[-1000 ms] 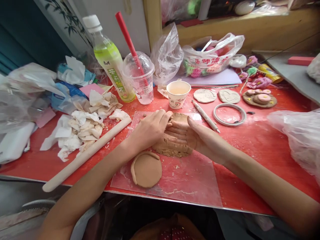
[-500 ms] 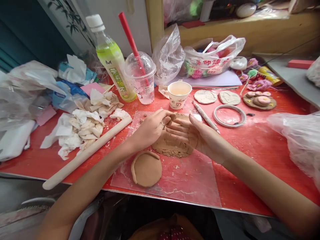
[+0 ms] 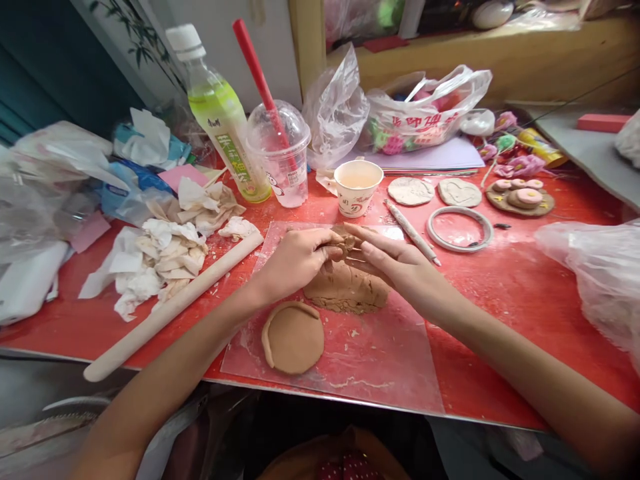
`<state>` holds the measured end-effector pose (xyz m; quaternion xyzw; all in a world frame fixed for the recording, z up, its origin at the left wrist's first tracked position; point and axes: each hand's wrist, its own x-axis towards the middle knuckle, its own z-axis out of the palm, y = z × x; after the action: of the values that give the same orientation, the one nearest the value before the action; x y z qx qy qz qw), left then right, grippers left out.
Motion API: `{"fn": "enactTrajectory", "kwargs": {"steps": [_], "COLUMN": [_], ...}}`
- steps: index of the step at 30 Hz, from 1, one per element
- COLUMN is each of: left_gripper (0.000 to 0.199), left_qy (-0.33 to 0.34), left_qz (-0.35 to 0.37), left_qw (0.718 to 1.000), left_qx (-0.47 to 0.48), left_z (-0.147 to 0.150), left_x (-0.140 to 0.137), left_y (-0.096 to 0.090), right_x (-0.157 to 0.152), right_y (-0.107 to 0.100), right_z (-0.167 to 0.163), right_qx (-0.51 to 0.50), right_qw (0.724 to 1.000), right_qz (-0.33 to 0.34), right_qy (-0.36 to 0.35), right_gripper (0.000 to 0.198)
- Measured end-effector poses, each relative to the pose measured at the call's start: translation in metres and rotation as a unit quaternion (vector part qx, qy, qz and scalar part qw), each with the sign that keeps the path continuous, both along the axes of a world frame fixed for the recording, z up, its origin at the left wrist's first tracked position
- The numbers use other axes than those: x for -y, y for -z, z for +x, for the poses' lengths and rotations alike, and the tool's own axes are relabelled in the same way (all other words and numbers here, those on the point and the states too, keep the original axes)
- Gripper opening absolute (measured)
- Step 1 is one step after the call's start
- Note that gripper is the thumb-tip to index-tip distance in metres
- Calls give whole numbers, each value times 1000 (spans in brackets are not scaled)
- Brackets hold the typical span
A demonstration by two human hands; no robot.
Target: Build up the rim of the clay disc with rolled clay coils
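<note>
Small clay lump (image 3: pixel 346 248): up between the left grip (image 3: pixel 295 260) and the right grip (image 3: pixel 400 263), just above the far part of the big clay block (image 3: pixel 345 287). Partly hidden by fingers, so I can't tell its exact shape.
How it'll handle: light and soft, I'd guess. Probably a bit tacky rather than slippery, and any hard squeeze will likely leave dents.
Where to hold it: I'd go for the sides with flat finger pads, light pressure. Pinch one spot too hard and it may thin out or tear.
Left grip state: thumb and fingers pinched together on the lump.
Right grip state: fingers out straight against the lump from the right, not wrapped around it.
Big clay block: right under the hands. Looks way heavier, and its near edge is cracked, so I'd expect crumbs there. Better to support it from below, imo.
Clay disc (image 3: pixel 299 340): near and left of the block, flat on the clear sheet (image 3: pixel 370 360), with a raised strip along part of its rim. Looks floppy; I'd slide something under it and leave that strip alone.
Further out: paper cup (image 3: pixel 358 193) on the far side, pen-shaped tool (image 3: pixel 413 233) and ring (image 3: pixel 463 248) to the right, long wooden rod (image 3: pixel 175 307) to the left, all on the red worktop (image 3: pixel 505 340).
</note>
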<state>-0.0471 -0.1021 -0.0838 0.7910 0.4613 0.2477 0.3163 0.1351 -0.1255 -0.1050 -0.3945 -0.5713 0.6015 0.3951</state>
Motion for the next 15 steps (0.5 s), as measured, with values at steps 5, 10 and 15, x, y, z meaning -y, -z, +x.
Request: {"fn": "enactTrajectory", "kwargs": {"steps": [5,10,15], "left_gripper": [18,34,38], "left_qy": [-3,57,52], "left_qz": [-22,-94,-149], "left_qw": [999,988,974], "left_qx": [23,105,161], "left_z": [1,3,4], "left_x": [1,3,4], "left_y": [4,-1,-8], "right_x": [1,0,-1], "right_y": [0,4,7], "right_z": [-1,1,2], "right_qx": [132,259,293], "right_qw": [980,922,891], "right_qz": [149,267,326], "right_qy": [16,103,114], "right_gripper": [42,46,44]}}
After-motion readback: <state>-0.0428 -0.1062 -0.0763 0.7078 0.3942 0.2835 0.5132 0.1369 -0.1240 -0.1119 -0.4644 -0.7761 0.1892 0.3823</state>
